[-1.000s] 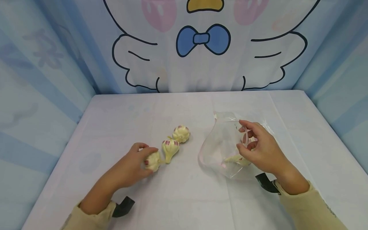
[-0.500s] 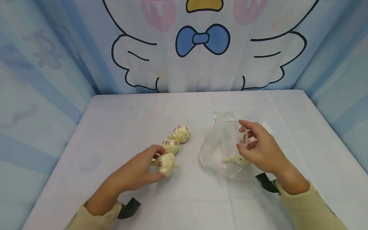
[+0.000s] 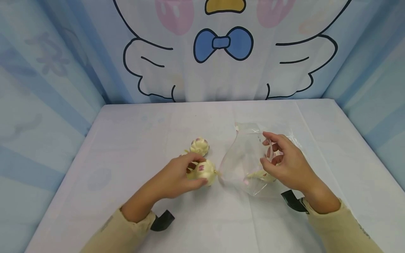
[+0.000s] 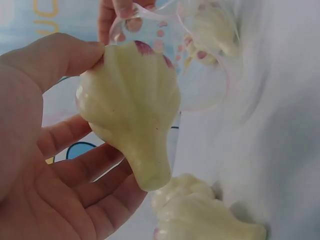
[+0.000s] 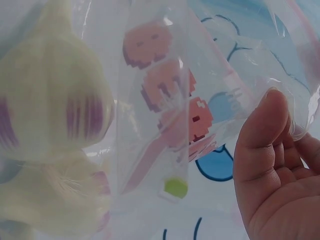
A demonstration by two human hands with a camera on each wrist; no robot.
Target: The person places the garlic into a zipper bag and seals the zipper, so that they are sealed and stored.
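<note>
In the head view, my left hand [image 3: 177,175] holds a pale garlic bulb [image 3: 205,171] with purple streaks between thumb and fingers, just left of the bag's mouth. The left wrist view shows this held garlic bulb [image 4: 132,100] with its stem pointing down. My right hand [image 3: 286,161] pinches the rim of a clear plastic bag [image 3: 235,154] and keeps its mouth raised. Garlic bulbs [image 5: 50,95] show through the bag's film in the right wrist view. Another garlic bulb [image 3: 200,146] lies on the table beyond my left hand, which mostly hides one more beside it.
A white cloth [image 3: 126,140] covers the table. Pink pixel-like prints [image 5: 167,82] and a small yellow-green piece [image 5: 176,187] show on the bag. A curtain [image 3: 221,77] with a cartoon figure hangs behind the table's back edge.
My left hand has carried the garlic bulb rightward from the table's left part, past the loose bulbs, toward the bag. The right hand and bag have stayed in place.
</note>
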